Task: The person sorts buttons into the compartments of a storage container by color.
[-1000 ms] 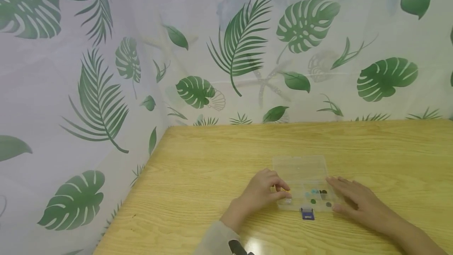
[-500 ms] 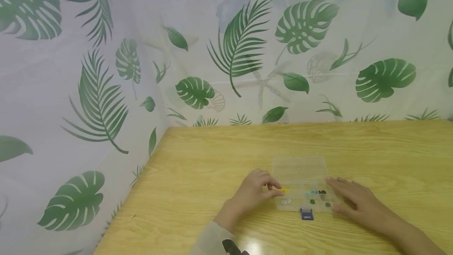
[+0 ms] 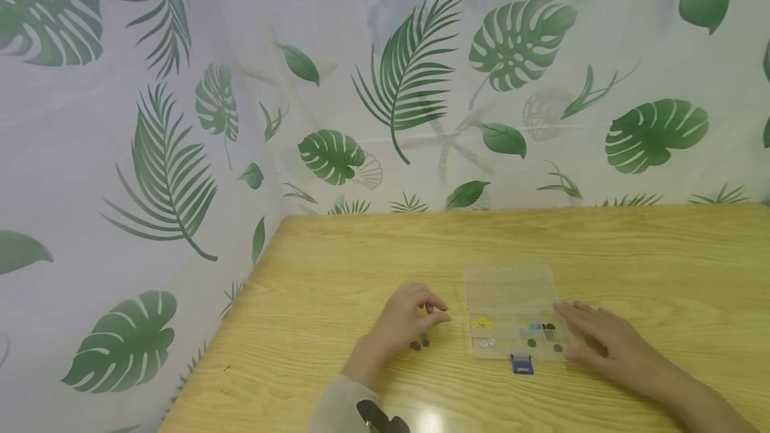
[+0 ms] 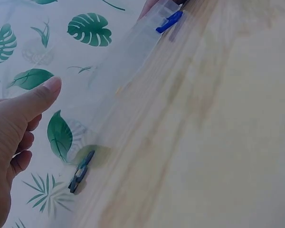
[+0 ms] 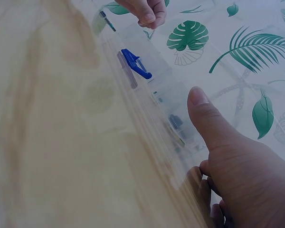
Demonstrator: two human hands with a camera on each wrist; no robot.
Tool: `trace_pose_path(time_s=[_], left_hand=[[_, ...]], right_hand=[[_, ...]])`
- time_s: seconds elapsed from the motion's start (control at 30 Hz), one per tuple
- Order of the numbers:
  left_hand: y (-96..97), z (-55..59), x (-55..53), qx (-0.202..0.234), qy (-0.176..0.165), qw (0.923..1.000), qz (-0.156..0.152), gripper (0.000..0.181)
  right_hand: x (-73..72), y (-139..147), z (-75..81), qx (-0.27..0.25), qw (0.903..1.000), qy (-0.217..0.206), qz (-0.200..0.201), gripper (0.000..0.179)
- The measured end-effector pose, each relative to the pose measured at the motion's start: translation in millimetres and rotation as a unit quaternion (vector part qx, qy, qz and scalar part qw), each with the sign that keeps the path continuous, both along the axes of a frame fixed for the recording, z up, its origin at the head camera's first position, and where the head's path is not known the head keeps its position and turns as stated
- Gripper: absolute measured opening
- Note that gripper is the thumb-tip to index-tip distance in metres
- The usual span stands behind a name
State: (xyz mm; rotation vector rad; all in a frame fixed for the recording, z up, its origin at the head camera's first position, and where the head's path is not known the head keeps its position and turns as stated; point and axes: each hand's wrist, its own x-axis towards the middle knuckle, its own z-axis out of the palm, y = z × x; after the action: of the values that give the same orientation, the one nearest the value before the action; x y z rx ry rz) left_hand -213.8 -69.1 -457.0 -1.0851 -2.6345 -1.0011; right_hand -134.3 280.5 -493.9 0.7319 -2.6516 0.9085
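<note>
My left hand [image 3: 404, 318] hovers left of the box, its fingers loosely bent and nothing visible in them. Beneath it several small dark and blue pieces [image 3: 424, 340] lie on the table, partly hidden by the hand. A clear plastic compartment box [image 3: 506, 347] stands with its lid [image 3: 508, 286] laid back and its blue latch [image 3: 522, 364] toward me. Small yellow pieces [image 3: 483, 322] sit in its rear left compartment, clear ones [image 3: 487, 343] in front of them. Blue, black and green pieces occupy the right side. My right hand [image 3: 619, 349] rests against the box's right end, fingers extended.
The wood-grain table [image 3: 337, 266] reaches back to a leaf-printed cloth wall [image 3: 421, 85], with another such wall [image 3: 120, 219] along the left. A dark strap [image 3: 381, 416] crosses the left sleeve.
My left hand has drawn away leftward from the box, leaving the yellow pieces in the rear left compartment. The loose pieces on the table have come into view. My right hand stays put.
</note>
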Motion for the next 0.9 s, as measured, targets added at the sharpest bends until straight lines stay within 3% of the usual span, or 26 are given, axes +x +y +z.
trace_pose_path(time_s=[0.13, 0.33, 0.57, 0.9], left_hand=[[-10.2, -1.0, -3.8, 0.012, -0.040, 0.9988, 0.025, 0.012], [-21.7, -1.6, -10.2, 0.029, -0.052, 0.9973, 0.042, 0.009], [-31.6, -2.0, -13.1, 0.032, -0.076, 0.9962, 0.027, 0.005], [-47.3, -3.2, -14.5, 0.015, -0.149, 0.9885, 0.021, 0.006]], right_hand=[[0.3, -0.2, 0.5, 0.010, 0.9999, 0.009, -0.002, 0.068], [1.6, 0.3, 3.0, 0.009, 0.9999, -0.004, -0.004, 0.067], [0.6, 0.2, 3.6, 0.016, 0.9999, 0.006, -0.002, 0.068], [-0.9, 1.4, 1.2, 0.017, 0.9998, 0.007, -0.002, 0.069]])
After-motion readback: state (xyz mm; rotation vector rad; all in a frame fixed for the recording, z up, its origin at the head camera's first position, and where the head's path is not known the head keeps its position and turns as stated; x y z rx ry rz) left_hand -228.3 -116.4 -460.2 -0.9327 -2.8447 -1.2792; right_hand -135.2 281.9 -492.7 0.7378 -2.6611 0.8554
